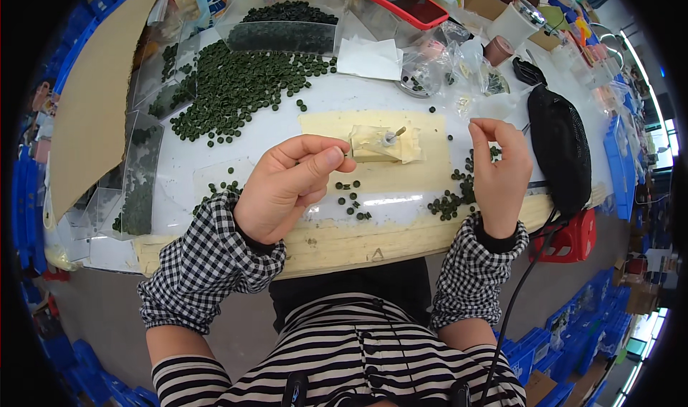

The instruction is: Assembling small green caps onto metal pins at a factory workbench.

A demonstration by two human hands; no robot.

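Left hand (283, 185) pinched beside the taped block (369, 146); right hand (503, 174) pinched; cannot tell contents.

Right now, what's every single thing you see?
Table: one, white, middle
Round pieces: countless, dark green, on top
Block: one, cream, centre
Sheet: one, pale yellow, under block
Clear trays: several, transparent, far and left
Phone: one, red case, far edge
Paper: count unclear, white, behind block
Cardboard: one, brown, left
Mesh bag: one, black, right
Stool, probably: one, red, lower right
Bins: many, blue, around the edges
Clutter: many, mixed colours, upper right
Shirt: one, black and white, bottom
Sleeves: two, black and white, lower left and right
Left grip: one, bare, left of block
Right grip: one, bare, right of block
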